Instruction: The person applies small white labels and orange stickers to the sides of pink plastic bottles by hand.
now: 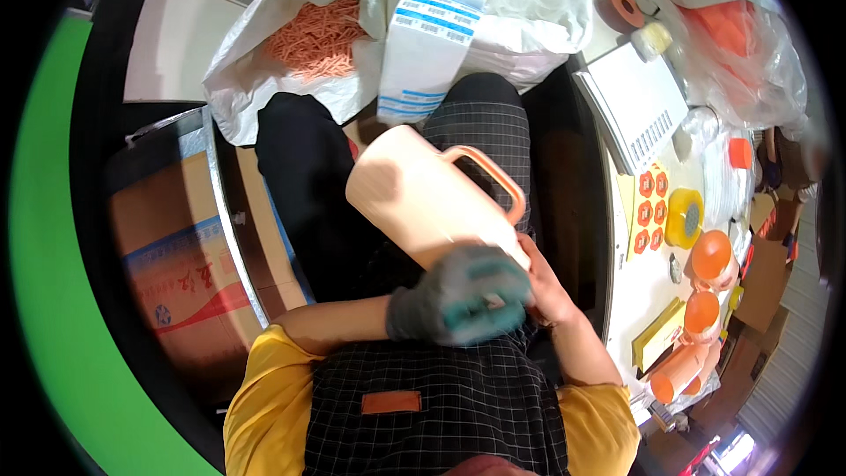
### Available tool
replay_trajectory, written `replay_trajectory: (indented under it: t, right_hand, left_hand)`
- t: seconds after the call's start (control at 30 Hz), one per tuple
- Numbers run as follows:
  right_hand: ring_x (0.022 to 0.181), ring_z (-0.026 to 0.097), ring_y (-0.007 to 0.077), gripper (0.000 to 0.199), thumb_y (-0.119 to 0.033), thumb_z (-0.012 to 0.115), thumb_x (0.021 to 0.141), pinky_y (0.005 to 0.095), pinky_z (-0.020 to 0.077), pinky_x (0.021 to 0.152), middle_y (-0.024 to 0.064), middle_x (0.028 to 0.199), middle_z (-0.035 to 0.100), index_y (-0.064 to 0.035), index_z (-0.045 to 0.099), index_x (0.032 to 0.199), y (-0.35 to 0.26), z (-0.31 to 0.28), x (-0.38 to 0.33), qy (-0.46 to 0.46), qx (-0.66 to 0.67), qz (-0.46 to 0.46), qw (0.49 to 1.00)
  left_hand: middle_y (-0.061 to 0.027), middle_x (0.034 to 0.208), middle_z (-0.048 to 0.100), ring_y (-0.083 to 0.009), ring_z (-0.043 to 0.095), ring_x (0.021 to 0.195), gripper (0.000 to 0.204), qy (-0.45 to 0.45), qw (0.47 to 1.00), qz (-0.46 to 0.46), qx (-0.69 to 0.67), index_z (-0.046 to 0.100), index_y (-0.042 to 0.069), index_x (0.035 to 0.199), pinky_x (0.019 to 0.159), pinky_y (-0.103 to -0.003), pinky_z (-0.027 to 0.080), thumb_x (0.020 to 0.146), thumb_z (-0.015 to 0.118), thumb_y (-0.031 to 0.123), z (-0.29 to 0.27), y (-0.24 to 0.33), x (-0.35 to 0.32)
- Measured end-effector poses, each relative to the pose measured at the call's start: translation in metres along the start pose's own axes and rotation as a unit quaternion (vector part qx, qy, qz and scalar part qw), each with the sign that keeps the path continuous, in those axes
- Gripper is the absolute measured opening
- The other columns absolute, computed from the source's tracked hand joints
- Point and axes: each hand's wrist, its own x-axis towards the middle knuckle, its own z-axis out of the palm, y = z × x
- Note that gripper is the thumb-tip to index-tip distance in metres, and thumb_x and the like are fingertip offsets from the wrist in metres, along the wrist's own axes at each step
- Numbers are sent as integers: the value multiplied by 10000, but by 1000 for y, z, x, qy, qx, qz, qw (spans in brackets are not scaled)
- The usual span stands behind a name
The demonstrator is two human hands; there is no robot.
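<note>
- I saw the jug (423, 203) held over the lap, near the body, its long axis running from the hands up and left toward the far bag (291, 44) of orange sticks.
- The left hand (458, 295), in a grey and teal glove, was clenched around the jug's near end; motion blurred the fingers.
- The right hand (546, 286), bare, sat against that same end from the right; I could not tell whether it gripped or only steadied.
- Both hands were at 1 end, so neither was nearer; the handle (489, 178) faced far and right.
- The table (639, 278) edge ran close on the right, the box (185, 273) close on the left, with open room only far-left toward the bag.
</note>
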Motion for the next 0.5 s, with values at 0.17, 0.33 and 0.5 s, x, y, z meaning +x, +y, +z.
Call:
replay_trajectory:
  t: [0.17, 0.33, 0.5]
  right_hand:
    - [1348, 590, 276, 981, -404, 837, 853, 418, 462, 1150, 192, 1466, 591, 101, 392, 1566, -8, -12, -22, 23, 79, -70, 994]
    - [1410, 532, 300, 1080, -489, 851, 847, 444, 424, 1182, 211, 1560, 496, 90, 337, 1600, -14, -28, -22, 217, 71, -310, 923]
    - [1432, 487, 285, 1093, -270, 931, 794, 428, 387, 1204, 193, 1567, 471, 72, 305, 1621, -1, -40, 0, 334, -127, -335, 872]
  left_hand:
    - [-84, 1132, 717, -218, 701, 992, 316, 87, 995, 15, 50, 700, 68, 1105, 844, -390, 574, 963, 769, 341, -62, -14, 11]
    - [-102, 1320, 676, -130, 644, 1025, 510, 361, 852, -342, -164, 525, -28, 1481, 887, -275, 551, 1030, 686, 149, -126, -117, 33]
    - [-102, 1262, 710, -172, 671, 1035, 781, 10, 865, -498, -67, 573, -22, 1442, 917, -324, 565, 826, 915, 315, -131, -225, 20]
